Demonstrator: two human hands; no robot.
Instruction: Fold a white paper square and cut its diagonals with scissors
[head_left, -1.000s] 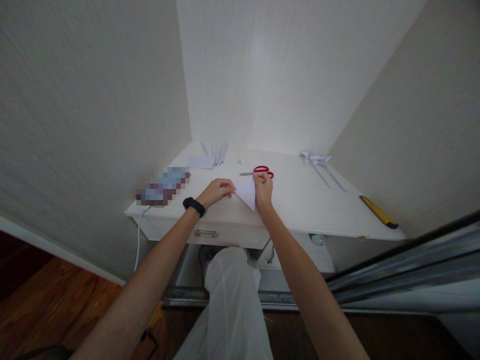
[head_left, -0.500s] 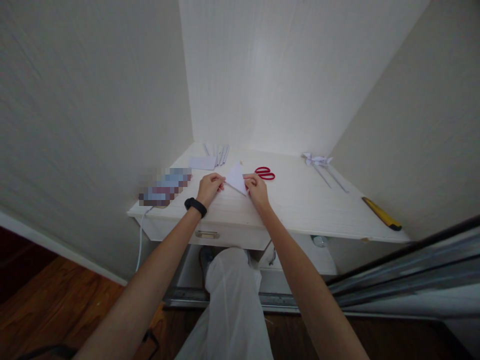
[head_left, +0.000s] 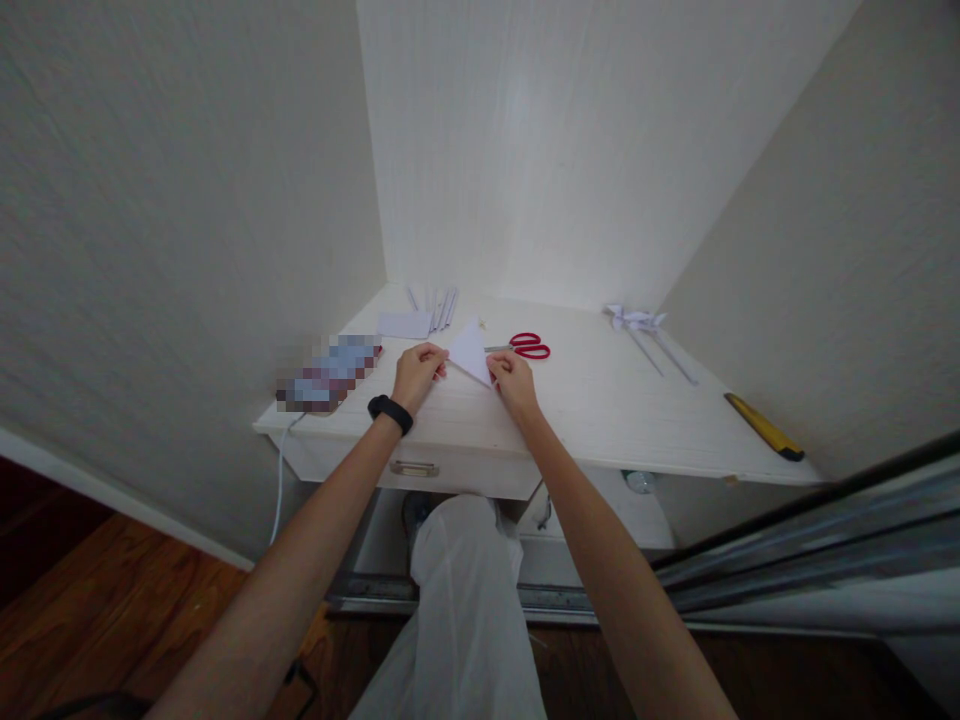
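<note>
Over the desk [head_left: 600, 410], you have the white paper triangle [head_left: 469, 352] pinched by your left hand [head_left: 418, 376] at its left corner and your right hand [head_left: 515, 384] near its lower right corner, its point facing the back wall [head_left: 555, 180].

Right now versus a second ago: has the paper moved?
Yes. The paper has shifted left and farther back, judged against the drawer handle.

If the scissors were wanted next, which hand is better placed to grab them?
Likely the right hand: the red-handled scissors lie just beyond it. The left hand is farther off, across the white paper both hold.
</note>
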